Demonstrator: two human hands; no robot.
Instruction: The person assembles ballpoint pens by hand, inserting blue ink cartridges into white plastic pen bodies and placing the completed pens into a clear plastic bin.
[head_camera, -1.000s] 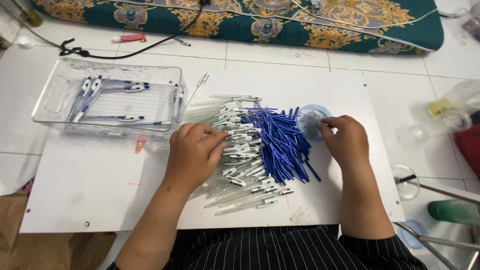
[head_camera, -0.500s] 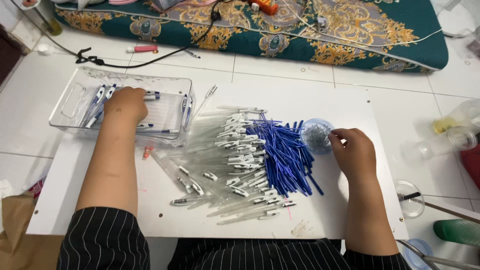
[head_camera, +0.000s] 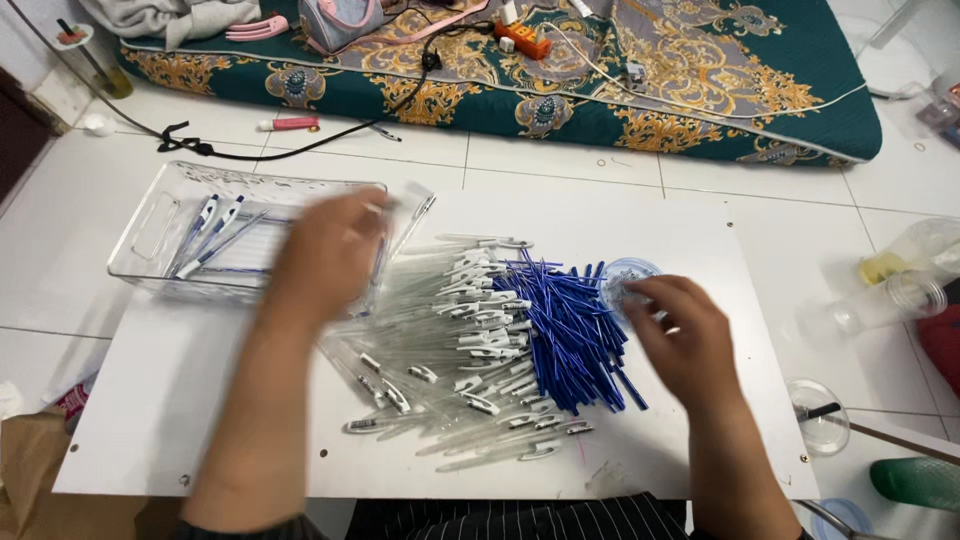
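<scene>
Flat white board (head_camera: 200, 400) lies on pale tiled floor and serves as the work surface. At its centre is a loose heap of clear plastic pen barrels (head_camera: 450, 340) with white clips, slender and glossy, fanned out at mixed angles. Overlapping the heap's right side is a bundle of thin blue ink refills (head_camera: 565, 335), roughly parallel and slanting down to the right. A small round clear lid or dish (head_camera: 625, 275) sits just beside the refills, at their upper right. The right hand (head_camera: 680, 335) rests at the refills' right edge with fingers curled, fingertips near the dish; blur hides whether it grips anything. The left hand (head_camera: 330, 250) is motion-blurred, over the near right edge of a clear rectangular plastic tray (head_camera: 150, 225); fingers loosely bent, contents of the hand cannot be told. The tray has rounded corners and a cut-out handle at its left end, and holds a few assembled pens (head_camera: 205, 235), clear with blue cores and white clips, lying on the tray's bottom. Beyond the board, a teal and gold patterned mat (head_camera: 700, 90) carries cables and small items.
</scene>
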